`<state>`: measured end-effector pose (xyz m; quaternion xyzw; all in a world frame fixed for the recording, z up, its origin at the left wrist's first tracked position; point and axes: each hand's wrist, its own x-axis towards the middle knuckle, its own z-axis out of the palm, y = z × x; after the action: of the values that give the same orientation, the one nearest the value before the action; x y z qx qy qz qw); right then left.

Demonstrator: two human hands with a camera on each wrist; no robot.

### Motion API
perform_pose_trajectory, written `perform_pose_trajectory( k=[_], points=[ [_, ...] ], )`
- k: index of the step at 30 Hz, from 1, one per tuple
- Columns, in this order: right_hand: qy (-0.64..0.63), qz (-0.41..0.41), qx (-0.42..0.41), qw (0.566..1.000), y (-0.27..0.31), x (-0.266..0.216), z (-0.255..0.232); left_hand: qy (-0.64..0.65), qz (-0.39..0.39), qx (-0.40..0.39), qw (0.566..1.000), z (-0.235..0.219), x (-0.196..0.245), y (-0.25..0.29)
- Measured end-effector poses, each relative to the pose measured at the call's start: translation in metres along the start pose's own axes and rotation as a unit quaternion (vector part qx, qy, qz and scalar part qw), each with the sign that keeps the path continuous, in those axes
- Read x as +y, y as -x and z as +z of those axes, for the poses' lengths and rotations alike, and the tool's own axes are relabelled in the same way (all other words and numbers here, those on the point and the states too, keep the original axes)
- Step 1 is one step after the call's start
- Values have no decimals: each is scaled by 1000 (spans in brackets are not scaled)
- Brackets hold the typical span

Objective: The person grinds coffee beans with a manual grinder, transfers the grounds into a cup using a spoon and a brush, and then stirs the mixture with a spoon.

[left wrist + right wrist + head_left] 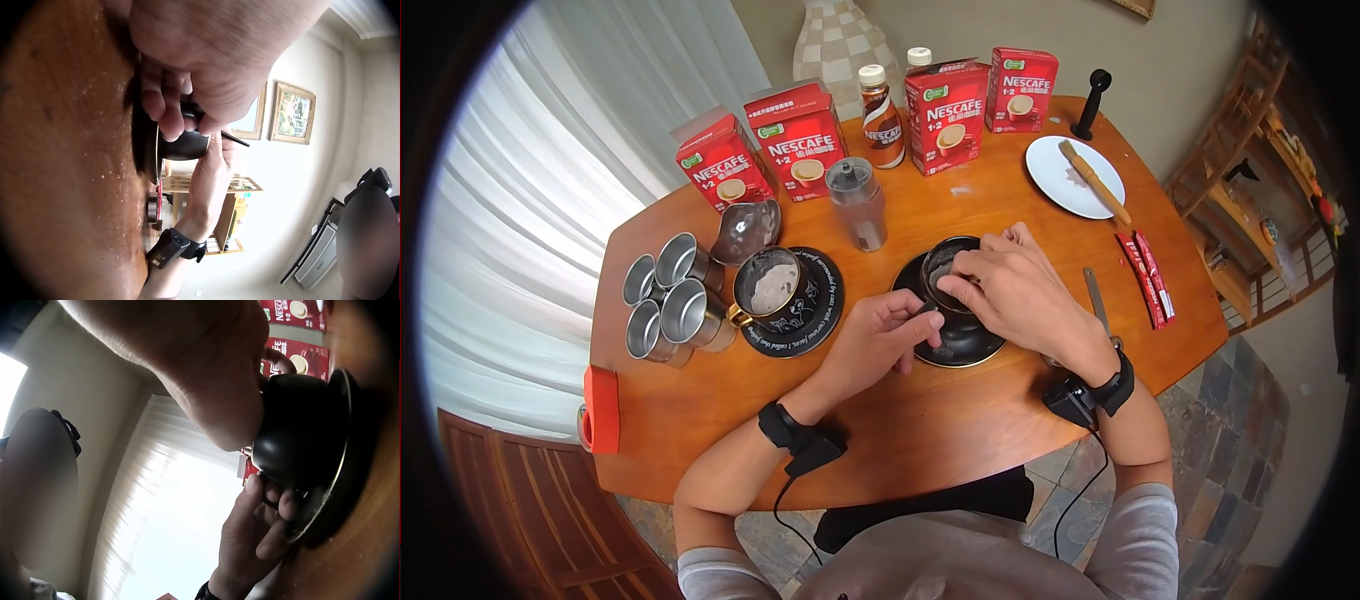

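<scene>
A black cup (943, 250) stands on a black, gold-rimmed saucer (960, 353) in front of me, with greyish stuff showing inside. At its left side my left hand (878, 335) pinches the handle between thumb and curled fingers. My right hand (1015, 295) comes over the top and grips the rim, covering much of the opening. A thin black stick (237, 139) juts above the rim by the right hand in the left wrist view; what holds it is hidden. The right wrist view shows the cup's dark side (290, 431) between both hands.
To the left, a cup of pale powder (776, 288) sits on a lettered black saucer (825, 310), near several metal cups (690, 308) and a silver bowl (747, 232). Behind are a clear canister (856, 205), red boxes (945, 115) and bottles. Right: plate (1050, 165) with brush, spoon (1096, 300), sachets (1145, 280).
</scene>
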<state>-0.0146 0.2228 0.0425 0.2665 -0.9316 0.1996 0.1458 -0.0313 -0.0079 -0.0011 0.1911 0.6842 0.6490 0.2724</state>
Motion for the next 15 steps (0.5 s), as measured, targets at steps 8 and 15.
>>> perform_pose_trajectory(
  k=[8, 15],
  points=[
    [-24, 9, 95, 995, -4, -4, -6, 11, 2, 11, 1000, 3, 1, 0],
    [-27, 5, 80, 996, -4, -4, -6, 12, 6, 9, 1000, 3, 0, 0]
  ],
)
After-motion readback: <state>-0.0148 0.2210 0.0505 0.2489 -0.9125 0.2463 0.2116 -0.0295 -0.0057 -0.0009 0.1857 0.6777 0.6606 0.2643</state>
